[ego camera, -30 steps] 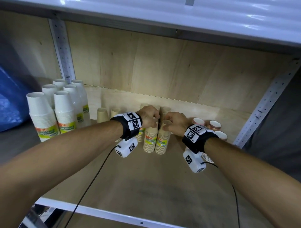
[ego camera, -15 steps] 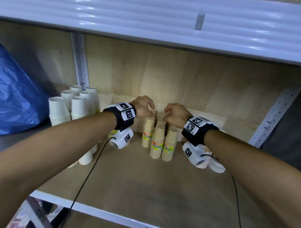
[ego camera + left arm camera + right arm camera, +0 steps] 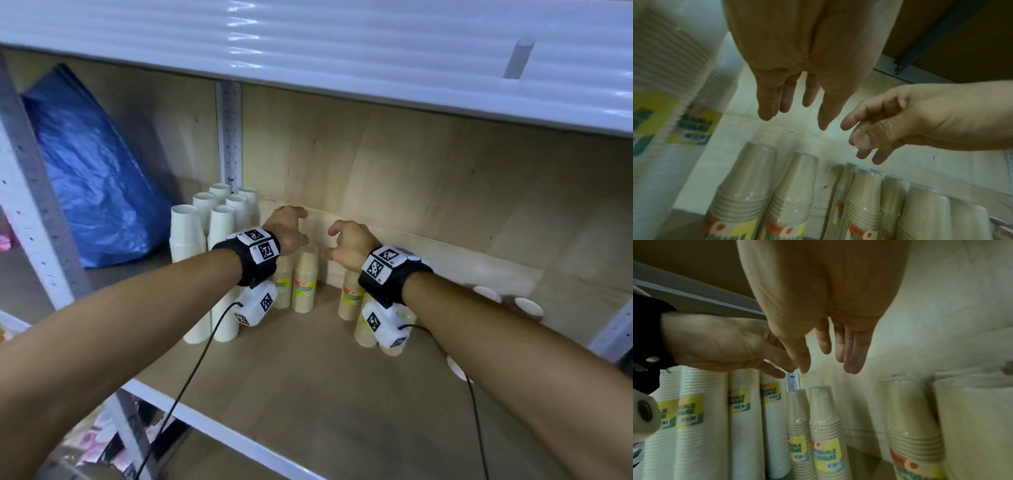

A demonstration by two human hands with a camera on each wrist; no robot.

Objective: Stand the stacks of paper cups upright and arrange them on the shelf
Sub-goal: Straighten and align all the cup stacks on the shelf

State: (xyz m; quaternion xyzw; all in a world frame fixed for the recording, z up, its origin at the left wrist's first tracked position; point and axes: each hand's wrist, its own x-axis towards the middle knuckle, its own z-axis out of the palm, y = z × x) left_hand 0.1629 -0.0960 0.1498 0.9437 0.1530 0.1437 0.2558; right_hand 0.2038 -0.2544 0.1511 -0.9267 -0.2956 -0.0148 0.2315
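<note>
While both hands were curled down among the tan stacks half a second ago, they now hover above them with nothing in either grip, which I take to mean the last placement is finished and the hands are free for the next stack.

Going from the left: a blue plastic bag [image 3: 92, 171] leans in the neighbouring bay, beyond the perforated upright [image 3: 228, 137]. Just right of that post stand the white cup stacks [image 3: 205, 274], upright and packed close together. The left hand [image 3: 287, 230] hangs above two tan cup stacks [image 3: 297, 281], fingers spread and relaxed, touching nothing (the left wrist view shows clear air under the fingertips). A bare gap of shelf board [image 3: 308, 394] separates those from a second tan group [image 3: 352, 296] under the right hand [image 3: 348, 244], whose fingers are loosely curled and also holding nothing. Further right, white cup rims [image 3: 529, 305] show past the right forearm; whether those stacks stand or lie I cannot tell, since the arm hides most of them.

For room: the shelf's front half is bare wood up to its white front lip [image 3: 219, 425], so there is space to draw stacks forward. Overhead the upper shelf [image 3: 342, 51] hangs low, and the plywood back wall [image 3: 411, 192] sits close behind the tan groups, so any lift probably wants to stay shallow and come out toward the front.
</note>
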